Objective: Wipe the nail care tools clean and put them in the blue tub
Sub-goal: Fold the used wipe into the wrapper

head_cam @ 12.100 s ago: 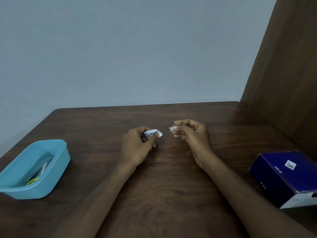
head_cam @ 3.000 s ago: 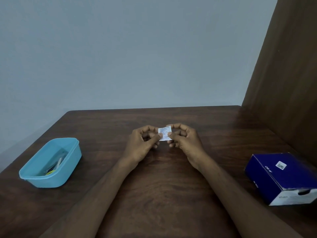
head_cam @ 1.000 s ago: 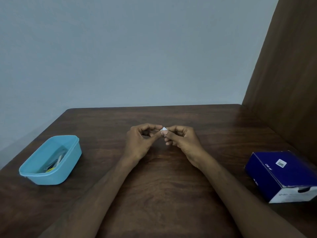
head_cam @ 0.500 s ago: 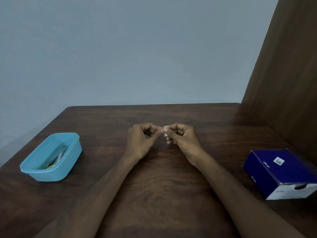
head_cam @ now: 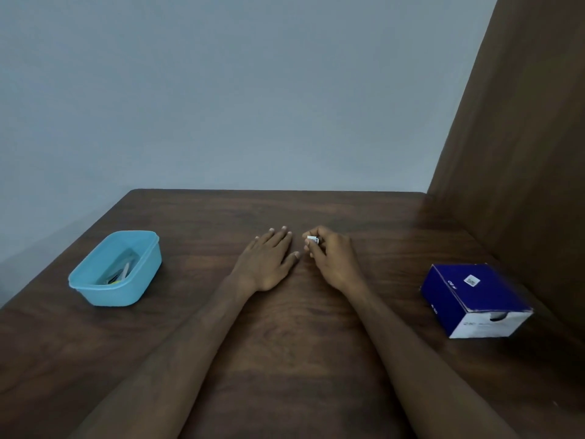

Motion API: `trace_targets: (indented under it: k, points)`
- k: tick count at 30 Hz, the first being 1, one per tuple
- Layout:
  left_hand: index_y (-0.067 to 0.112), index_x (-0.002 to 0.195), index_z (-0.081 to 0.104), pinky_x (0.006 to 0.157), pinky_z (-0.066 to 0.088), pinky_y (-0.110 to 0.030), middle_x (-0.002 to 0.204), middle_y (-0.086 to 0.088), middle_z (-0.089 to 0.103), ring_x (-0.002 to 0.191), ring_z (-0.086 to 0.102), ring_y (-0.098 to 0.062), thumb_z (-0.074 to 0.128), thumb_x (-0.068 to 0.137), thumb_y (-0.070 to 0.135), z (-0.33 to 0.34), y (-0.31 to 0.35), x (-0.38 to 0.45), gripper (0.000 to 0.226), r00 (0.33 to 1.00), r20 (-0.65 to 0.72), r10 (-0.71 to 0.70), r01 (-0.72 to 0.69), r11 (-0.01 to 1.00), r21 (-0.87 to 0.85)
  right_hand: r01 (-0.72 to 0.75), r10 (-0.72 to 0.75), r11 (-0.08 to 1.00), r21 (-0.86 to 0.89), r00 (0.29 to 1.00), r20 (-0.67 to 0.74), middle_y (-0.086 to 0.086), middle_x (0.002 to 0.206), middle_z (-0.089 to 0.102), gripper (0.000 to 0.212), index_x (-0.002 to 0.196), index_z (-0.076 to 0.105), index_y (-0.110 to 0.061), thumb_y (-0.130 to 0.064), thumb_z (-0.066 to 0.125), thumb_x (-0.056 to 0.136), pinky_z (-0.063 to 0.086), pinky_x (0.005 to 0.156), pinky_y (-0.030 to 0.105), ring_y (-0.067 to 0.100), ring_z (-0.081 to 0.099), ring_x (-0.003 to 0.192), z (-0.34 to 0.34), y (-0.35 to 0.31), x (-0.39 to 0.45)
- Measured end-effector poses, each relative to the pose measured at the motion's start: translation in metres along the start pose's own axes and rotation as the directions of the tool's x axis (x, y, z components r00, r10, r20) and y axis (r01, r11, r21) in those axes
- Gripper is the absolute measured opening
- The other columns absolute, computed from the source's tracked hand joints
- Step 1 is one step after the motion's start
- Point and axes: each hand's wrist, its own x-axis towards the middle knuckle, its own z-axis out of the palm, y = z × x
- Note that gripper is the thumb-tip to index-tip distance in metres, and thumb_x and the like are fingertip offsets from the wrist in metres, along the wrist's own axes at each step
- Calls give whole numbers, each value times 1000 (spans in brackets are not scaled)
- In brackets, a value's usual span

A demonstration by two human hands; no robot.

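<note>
**The little packet is folded small, and one hand has let go**

The small white folded paper packet point(head_cam: 312, 239) is now in my right hand point(head_cam: 332, 258) only, pinched at my fingertips just above the dark brown wooden table point(head_cam: 291, 343); a moment ago both hands held it; it looks too tiny to tell which way it points. My left hand point(head_cam: 267, 259) now lies flat and holds nothing. The tools lie in the light blue plastic tub point(head_cam: 144, 274) far left; I think the wiping is done. The dark blue cardboard box point(head_cam: 474, 299) sits far right.

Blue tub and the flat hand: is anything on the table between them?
No. In the head view only bare wooden table shows between the blue tub and the flat left hand.
</note>
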Motion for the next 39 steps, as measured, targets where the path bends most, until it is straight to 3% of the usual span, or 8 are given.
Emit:
trace_targets:
  k: [4,8,11,17,22,26,33,39]
  points:
    - [19,165,39,130,21,-41,176,1,28,164,23,-20,40,113,45,-3,3,-4,58,995,-96,-19,13,998,-63,-37,36,999,-20,998,-43,-6,77,77,10,92,75,-19,-15,68,98,60,80,40,9,74,72,-5,-10,-2]
    - [16,156,53,125,33,-36,168,-5,45,156,39,-22,42,113,34,-14,11,-26,47,991,-135,0,-1,1000,-7,-81,75,990,-112,996,-57,6,96,80,9,103,74,-11,-11,65,101,55,82,40,29,75,88,-9,-30,-23]
    - [14,162,41,127,28,-42,174,-5,34,161,29,-22,36,114,35,-15,19,-55,53,994,-84,-65,68,997,33,-118,131,955,-273,991,29,18,104,76,13,110,65,-11,-21,57,106,53,79,45,42,71,97,-12,-44,-55]
    - [9,169,21,132,16,-49,180,-8,11,167,10,-27,32,114,50,-9,43,-124,71,984,47,-171,172,985,-9,-173,214,904,-390,975,64,20,105,74,13,109,62,-15,-25,56,106,55,78,43,43,70,99,-39,-75,-127]
    - [9,169,20,132,14,-49,180,-8,9,167,8,-27,32,114,49,-8,76,-178,69,990,61,-126,128,991,-25,-177,232,866,-468,971,64,19,110,75,24,119,71,-15,-31,58,107,55,84,43,42,70,105,-58,-87,-174]
    - [12,171,17,134,8,-47,180,-6,7,167,5,-24,28,113,53,-2,89,-211,72,990,-5,-143,143,989,-36,-215,246,902,-374,968,38,15,123,77,33,137,71,-27,-27,61,105,58,96,43,38,72,114,-73,-92,-205]
    - [11,160,44,129,29,-45,172,-10,37,161,31,-26,41,112,44,-3,101,-228,59,983,-142,-119,115,993,-34,-251,252,918,-305,967,-36,8,125,77,30,131,73,-34,-29,61,104,59,98,44,35,73,113,-78,-101,-224]
    - [8,167,29,132,17,-49,177,-12,23,165,17,-33,32,114,44,9,142,-255,64,988,-103,-118,113,992,-49,-174,194,917,-358,981,19,8,117,79,25,123,74,-26,-24,58,104,60,96,46,31,74,108,-90,-102,-244]
